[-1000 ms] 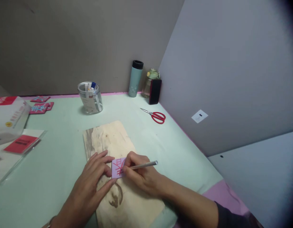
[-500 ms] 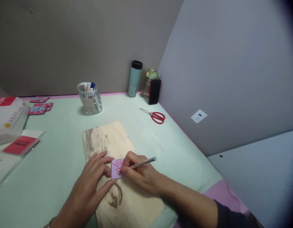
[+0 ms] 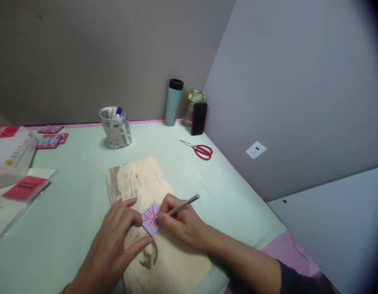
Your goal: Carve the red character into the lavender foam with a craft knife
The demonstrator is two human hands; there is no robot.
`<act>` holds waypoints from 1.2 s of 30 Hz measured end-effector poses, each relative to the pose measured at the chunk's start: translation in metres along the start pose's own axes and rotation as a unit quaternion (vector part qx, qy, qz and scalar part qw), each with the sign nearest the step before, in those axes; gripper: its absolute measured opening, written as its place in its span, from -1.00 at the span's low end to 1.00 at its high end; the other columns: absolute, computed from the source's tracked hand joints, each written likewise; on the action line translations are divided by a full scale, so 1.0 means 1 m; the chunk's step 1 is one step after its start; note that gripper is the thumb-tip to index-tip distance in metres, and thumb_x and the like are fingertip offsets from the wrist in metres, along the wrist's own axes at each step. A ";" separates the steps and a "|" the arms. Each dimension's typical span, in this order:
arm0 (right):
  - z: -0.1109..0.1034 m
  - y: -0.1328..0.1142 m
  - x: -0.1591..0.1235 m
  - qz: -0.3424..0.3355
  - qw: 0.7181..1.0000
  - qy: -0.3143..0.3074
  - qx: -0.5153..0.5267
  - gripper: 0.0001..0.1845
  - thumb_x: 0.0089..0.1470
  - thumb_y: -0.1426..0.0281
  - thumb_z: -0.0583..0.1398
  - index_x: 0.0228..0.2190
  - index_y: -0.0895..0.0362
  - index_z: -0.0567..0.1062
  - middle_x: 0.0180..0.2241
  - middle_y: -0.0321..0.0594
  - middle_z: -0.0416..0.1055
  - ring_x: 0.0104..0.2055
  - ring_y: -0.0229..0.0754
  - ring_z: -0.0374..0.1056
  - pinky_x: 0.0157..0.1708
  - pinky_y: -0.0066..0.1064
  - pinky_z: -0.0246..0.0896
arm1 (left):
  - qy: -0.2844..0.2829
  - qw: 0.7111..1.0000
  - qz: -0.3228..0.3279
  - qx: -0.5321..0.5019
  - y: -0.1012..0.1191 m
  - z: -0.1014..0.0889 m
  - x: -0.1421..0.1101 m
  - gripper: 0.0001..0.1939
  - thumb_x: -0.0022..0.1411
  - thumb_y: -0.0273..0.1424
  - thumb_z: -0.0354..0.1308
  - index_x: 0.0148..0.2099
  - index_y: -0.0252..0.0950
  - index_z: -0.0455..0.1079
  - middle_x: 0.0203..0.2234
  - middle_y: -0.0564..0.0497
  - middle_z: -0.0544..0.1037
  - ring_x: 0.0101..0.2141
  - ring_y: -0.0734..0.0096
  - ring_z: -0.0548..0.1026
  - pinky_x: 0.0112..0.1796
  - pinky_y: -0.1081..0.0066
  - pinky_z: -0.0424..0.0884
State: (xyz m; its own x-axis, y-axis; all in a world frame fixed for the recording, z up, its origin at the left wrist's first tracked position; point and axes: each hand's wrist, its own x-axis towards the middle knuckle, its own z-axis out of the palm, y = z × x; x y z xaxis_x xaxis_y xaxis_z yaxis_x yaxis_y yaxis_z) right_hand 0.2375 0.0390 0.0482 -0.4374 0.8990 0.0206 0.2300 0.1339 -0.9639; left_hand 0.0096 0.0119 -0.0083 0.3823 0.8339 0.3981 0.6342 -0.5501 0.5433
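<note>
A small purple square point(image 3: 148, 226) with a red character drawn on it lies turned like a diamond on a wooden board point(image 3: 139, 175). My left hand point(image 3: 117, 237) steadies it, forefinger against the left corner and thumb by the bottom corner; the other fingers rest on the board. In a pen grip, my right hand point(image 3: 179, 222) holds a slim silver pen-shaped tool point(image 3: 189, 201) at the square's right side. The tool's tip is hidden behind my fingers, so I cannot tell whether it writes or cuts.
Red-handled scissors point(image 3: 203, 152) lie beyond the board. Farther back stand a clear jar point(image 3: 115, 136) of markers, a teal tumbler point(image 3: 173, 104), a green-lidded bottle point(image 3: 189, 112) and a phone point(image 3: 199, 118). At left are red squares point(image 3: 49, 141) with blue characters and a white bag point(image 3: 17, 153).
The purple square has turned from upright to a diamond position under my fingers. My left fingers have shifted with it, while the right hand keeps its grip on the tool.
</note>
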 end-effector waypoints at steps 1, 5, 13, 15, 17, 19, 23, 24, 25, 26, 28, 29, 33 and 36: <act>0.000 0.001 0.000 0.002 1.000 0.001 0.000 -0.84 0.18 0.41 0.18 -0.43 0.10 0.30 -0.53 -0.44 0.16 -0.49 -0.30 0.04 -0.48 -0.44 -0.04 | 0.002 1.000 0.002 0.009 -0.001 0.000 0.000 -0.66 0.33 -0.09 0.28 -0.03 -0.13 0.29 -0.10 -0.02 0.55 0.23 0.02 0.37 0.28 -0.05 0.18; 0.000 0.003 0.000 -0.002 1.000 0.002 0.003 -0.84 0.17 0.40 0.18 -0.44 0.10 0.32 -0.53 -0.40 0.22 -0.49 -0.29 0.08 -0.48 -0.44 -0.01 | 0.012 0.999 0.020 0.035 -0.003 0.000 0.000 -0.53 0.39 -0.09 0.22 0.21 -0.15 0.25 -0.01 -0.06 0.55 0.13 0.09 0.45 0.30 -0.02 0.14; 0.000 0.005 0.000 -0.027 1.000 0.009 -0.007 -0.84 0.15 0.41 0.18 -0.45 0.09 0.31 -0.55 -0.40 0.23 -0.51 -0.29 0.09 -0.49 -0.44 0.00 | -0.026 0.999 0.027 0.040 -0.002 0.000 0.002 -0.45 0.43 -0.15 0.17 0.37 -0.09 0.17 -0.05 0.01 0.54 0.06 0.15 0.47 0.33 -0.01 0.06; 0.000 0.007 -0.001 -0.028 0.999 0.018 -0.004 -0.84 0.15 0.40 0.18 -0.45 0.09 0.30 -0.55 -0.41 0.21 -0.50 -0.29 0.07 -0.49 -0.44 -0.01 | -0.028 0.999 0.022 0.036 -0.002 -0.001 0.002 -0.48 0.43 -0.15 0.17 0.34 -0.09 0.20 -0.06 0.01 0.54 0.08 0.13 0.45 0.33 -0.02 0.06; -0.001 0.007 -0.001 -0.028 0.999 0.021 0.000 -0.83 0.15 0.39 0.18 -0.45 0.09 0.30 -0.55 -0.42 0.19 -0.50 -0.29 0.06 -0.50 -0.45 -0.01 | -0.027 0.999 0.020 0.032 -0.002 -0.001 0.003 -0.48 0.43 -0.15 0.18 0.34 -0.10 0.21 -0.08 0.01 0.54 0.06 0.14 0.46 0.33 -0.02 0.05; -0.001 0.006 -0.001 -0.031 0.999 0.012 -0.006 -0.82 0.16 0.39 0.18 -0.45 0.09 0.29 -0.55 -0.42 0.19 -0.51 -0.30 0.05 -0.50 -0.46 -0.02 | -0.023 0.999 0.020 0.029 -0.001 -0.001 0.004 -0.48 0.43 -0.15 0.17 0.34 -0.11 0.21 -0.12 0.02 0.54 0.04 0.15 0.47 0.33 -0.02 0.05; -0.001 0.001 -0.002 -0.070 0.996 -0.004 -0.046 -0.80 0.20 0.40 0.16 -0.45 0.08 0.26 -0.54 -0.43 0.19 -0.52 -0.32 0.05 -0.49 -0.46 -0.01 | -0.025 0.999 0.017 0.023 0.000 -0.001 0.005 -0.49 0.43 -0.15 0.17 0.33 -0.12 0.21 -0.13 0.02 0.54 0.04 0.14 0.46 0.32 -0.04 0.06; -0.001 -0.001 -0.002 -0.088 0.994 -0.007 -0.066 -0.80 0.21 0.41 0.15 -0.44 0.08 0.25 -0.54 -0.43 0.19 -0.51 -0.31 0.07 -0.48 -0.46 -0.01 | -0.026 0.999 0.016 0.022 0.000 -0.001 0.005 -0.49 0.43 -0.15 0.17 0.33 -0.12 0.21 -0.13 0.02 0.54 0.04 0.13 0.46 0.32 -0.05 0.06; -0.001 -0.001 -0.002 -0.106 0.990 -0.010 -0.089 -0.80 0.23 0.42 0.13 -0.44 0.07 0.24 -0.53 -0.42 0.19 -0.50 -0.31 0.08 -0.47 -0.45 0.00 | -0.026 0.999 0.016 0.021 0.000 -0.001 0.005 -0.49 0.43 -0.16 0.17 0.33 -0.12 0.20 -0.13 0.01 0.54 0.04 0.13 0.46 0.32 -0.05 0.05; -0.001 -0.002 -0.002 -0.127 0.985 -0.015 -0.113 -0.79 0.24 0.43 0.12 -0.44 0.07 0.22 -0.52 -0.41 0.19 -0.50 -0.30 0.09 -0.46 -0.44 0.00 | -0.025 0.999 0.016 0.020 0.000 -0.001 0.004 -0.49 0.43 -0.16 0.17 0.33 -0.12 0.20 -0.14 0.02 0.54 0.04 0.13 0.46 0.32 -0.06 0.05; -0.002 0.000 0.000 -0.180 0.971 -0.025 -0.153 -0.77 0.26 0.45 0.09 -0.44 0.06 0.19 -0.49 -0.38 0.19 -0.47 -0.28 0.11 -0.44 -0.43 0.03 | -0.020 0.999 0.019 0.020 -0.001 0.000 0.004 -0.49 0.44 -0.15 0.16 0.33 -0.12 0.20 -0.17 0.02 0.53 0.03 0.13 0.46 0.32 -0.06 0.05; -0.001 0.002 0.000 -0.214 0.962 -0.028 -0.169 -0.76 0.27 0.46 0.08 -0.44 0.05 0.18 -0.48 -0.37 0.19 -0.46 -0.27 0.11 -0.43 -0.42 0.05 | -0.017 0.999 0.021 0.021 -0.002 0.000 0.004 -0.50 0.44 -0.14 0.15 0.33 -0.12 0.20 -0.17 0.02 0.53 0.04 0.12 0.46 0.32 -0.05 0.05; 0.000 0.009 0.002 -0.372 0.897 -0.020 -0.239 -0.78 0.31 0.50 0.03 -0.41 0.06 0.24 -0.46 -0.30 0.22 -0.42 -0.21 0.12 -0.40 -0.41 0.12 | -0.011 1.000 0.019 0.018 -0.005 0.001 0.003 -0.50 0.45 -0.10 0.13 0.31 -0.11 0.20 -0.08 -0.02 0.54 0.03 0.13 0.48 0.32 -0.06 0.06; 0.004 0.010 0.000 -0.421 0.847 -0.003 -0.325 -0.68 0.37 0.50 0.01 -0.46 0.09 0.30 -0.48 -0.27 0.22 -0.44 -0.19 0.07 -0.44 -0.39 0.06 | -0.016 1.000 0.013 0.014 -0.006 0.000 0.003 -0.50 0.44 -0.08 0.14 0.31 -0.10 0.19 -0.06 -0.02 0.55 0.02 0.14 0.50 0.33 -0.09 0.07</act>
State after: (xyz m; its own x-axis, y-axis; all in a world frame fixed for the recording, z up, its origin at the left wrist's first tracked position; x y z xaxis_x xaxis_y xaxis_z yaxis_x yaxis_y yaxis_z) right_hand 0.2366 0.0393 0.0373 -0.6885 0.3690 0.6243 0.2628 0.9293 -0.2594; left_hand 0.0074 0.0176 -0.0104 0.4193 0.8208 0.3878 0.6424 -0.5701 0.5121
